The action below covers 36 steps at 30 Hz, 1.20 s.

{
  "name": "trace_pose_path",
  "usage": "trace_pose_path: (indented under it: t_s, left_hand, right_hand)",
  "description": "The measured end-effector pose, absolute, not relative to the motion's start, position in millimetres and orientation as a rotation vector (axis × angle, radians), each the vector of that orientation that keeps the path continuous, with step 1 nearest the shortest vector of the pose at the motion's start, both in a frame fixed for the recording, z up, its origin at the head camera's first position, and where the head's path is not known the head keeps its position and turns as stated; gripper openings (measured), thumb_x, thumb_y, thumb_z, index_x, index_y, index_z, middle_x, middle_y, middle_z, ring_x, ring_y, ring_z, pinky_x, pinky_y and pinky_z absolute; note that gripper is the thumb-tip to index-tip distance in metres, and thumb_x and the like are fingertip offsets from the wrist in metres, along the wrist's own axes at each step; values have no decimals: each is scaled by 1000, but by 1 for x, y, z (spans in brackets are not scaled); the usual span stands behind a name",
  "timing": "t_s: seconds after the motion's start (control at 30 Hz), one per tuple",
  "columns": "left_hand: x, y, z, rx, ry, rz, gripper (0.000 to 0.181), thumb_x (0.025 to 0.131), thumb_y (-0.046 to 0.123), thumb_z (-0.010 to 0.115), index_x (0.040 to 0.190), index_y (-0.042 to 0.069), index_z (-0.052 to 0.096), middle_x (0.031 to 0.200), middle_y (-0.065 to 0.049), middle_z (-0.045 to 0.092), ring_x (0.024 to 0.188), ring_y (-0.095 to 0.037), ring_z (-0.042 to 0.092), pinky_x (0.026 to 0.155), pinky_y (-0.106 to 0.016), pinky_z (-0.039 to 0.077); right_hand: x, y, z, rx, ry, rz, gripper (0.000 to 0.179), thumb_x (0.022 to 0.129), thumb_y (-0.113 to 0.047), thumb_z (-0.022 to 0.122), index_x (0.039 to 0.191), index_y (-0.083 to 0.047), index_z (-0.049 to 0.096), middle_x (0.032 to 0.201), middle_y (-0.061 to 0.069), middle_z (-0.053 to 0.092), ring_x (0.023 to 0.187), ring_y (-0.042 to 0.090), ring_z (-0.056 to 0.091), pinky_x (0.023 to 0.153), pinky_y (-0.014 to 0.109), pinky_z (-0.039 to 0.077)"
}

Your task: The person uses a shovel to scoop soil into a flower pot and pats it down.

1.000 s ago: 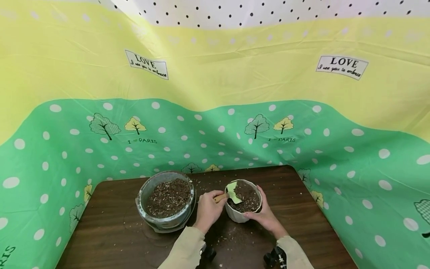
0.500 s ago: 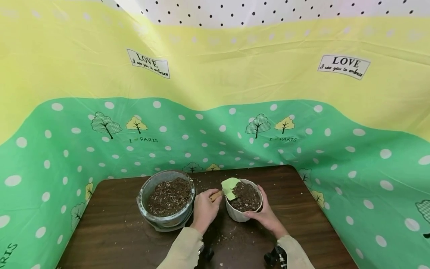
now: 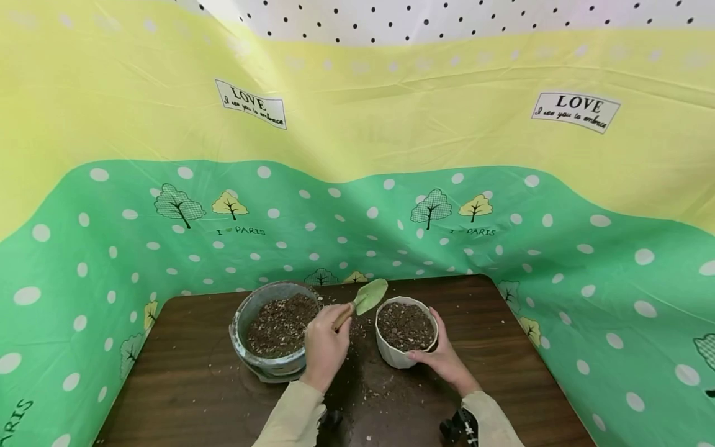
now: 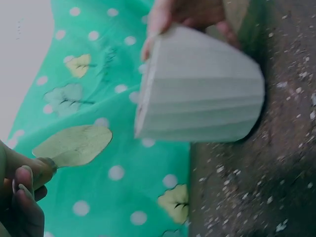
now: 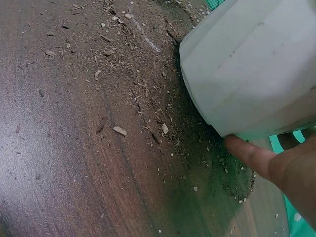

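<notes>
My left hand (image 3: pixel 326 347) grips a small trowel (image 3: pixel 371 296) by its wooden handle. The pale green blade is raised between the two pots, and it looks bare of soil in the left wrist view. A white fluted flower pot (image 3: pixel 393 356) stands upright on the table, filled with dark soil (image 3: pixel 406 324) close to its rim. My right hand (image 3: pixel 447 363) holds this pot from its right side, thumb at the front and fingers round the far side. To the left of my left hand is a larger grey-blue pot (image 3: pixel 239 338), partly filled with soil.
The grey pot stands on a saucer (image 3: pixel 268 376). Crumbs of soil (image 3: pixel 377 394) are scattered over the dark wooden table (image 3: pixel 184 360), mostly between and in front of the pots. A green and yellow printed curtain (image 3: pixel 346 217) encloses the table at the back and sides.
The trowel has come up out of the white pot and moved left, its blade turning upward. My right hand has kept its hold on the white pot.
</notes>
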<state>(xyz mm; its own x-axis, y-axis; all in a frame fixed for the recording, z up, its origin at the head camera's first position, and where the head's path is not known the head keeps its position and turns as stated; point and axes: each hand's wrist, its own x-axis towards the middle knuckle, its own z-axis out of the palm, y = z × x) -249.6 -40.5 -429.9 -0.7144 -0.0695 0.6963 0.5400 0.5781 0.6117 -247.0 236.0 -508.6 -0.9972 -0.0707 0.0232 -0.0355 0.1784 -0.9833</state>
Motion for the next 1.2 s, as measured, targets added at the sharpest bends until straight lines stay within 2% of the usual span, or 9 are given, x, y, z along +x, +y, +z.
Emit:
trace_pose_path:
  t_s: [0.23, 0.4, 0.53, 0.7, 0.83, 1.03, 1.2]
  left_hand:
    - [-251, -81, -410, -267, -2103, -1168, 31, 74, -2, 85, 103, 5, 77, 94, -7, 74, 73, -22, 69, 62, -39, 55]
    - [-250, -113, -404, -170, -2144, -1141, 30, 77, -1, 84, 105, 5, 77, 94, -11, 73, 72, -25, 68, 59, -41, 54]
    - [-247, -138, -403, -95, -2145, -1110, 29, 77, 0, 83, 106, 3, 77, 94, -15, 73, 71, -29, 67, 58, -44, 53]
    - [-242, -166, -404, 13, -2128, -1074, 32, 77, -3, 82, 107, 3, 76, 97, -18, 73, 73, -33, 68, 59, -48, 52]
    - [-236, -185, -406, 70, -2129, -1014, 31, 75, -7, 80, 105, 3, 77, 96, -17, 73, 72, -35, 68, 59, -51, 51]
    - [-228, -207, -408, 65, -2210, -835, 26, 73, -10, 77, 97, 0, 76, 92, -19, 72, 72, -41, 67, 61, -59, 50]
    - [-222, -213, -405, -39, -2274, -642, 23, 73, -13, 69, 93, -3, 75, 87, -20, 69, 63, -42, 65, 50, -59, 49]
  right_hand:
    - [-248, 236, -511, -90, 2384, -1978, 115, 79, -2, 83, 159, -25, 4, 159, 23, 10, 140, 42, 21, 93, 22, 39]
    - [-249, 236, -512, -85, 2401, -1966, 115, 79, -3, 83, 159, -23, 4, 159, 23, 11, 140, 42, 21, 95, 24, 38]
    - [-249, 236, -512, -77, 2409, -1954, 115, 79, -3, 83, 159, -22, 4, 158, 23, 12, 140, 41, 22, 99, 31, 37]
    - [-250, 235, -511, -78, 2406, -1963, 115, 79, -3, 83, 159, -22, 4, 158, 23, 13, 140, 42, 22, 105, 48, 32]
    - [-251, 235, -512, -79, 2403, -1961, 114, 79, -3, 82, 159, -22, 3, 158, 24, 12, 140, 42, 22, 106, 52, 30]
    - [-251, 236, -512, -79, 2398, -1963, 114, 80, -3, 82, 159, -21, 3, 159, 23, 10, 141, 42, 20, 104, 48, 33]
    - [-251, 237, -513, -88, 2378, -1982, 114, 80, -2, 81, 160, -21, 2, 159, 22, 9, 140, 42, 21, 96, 27, 39]
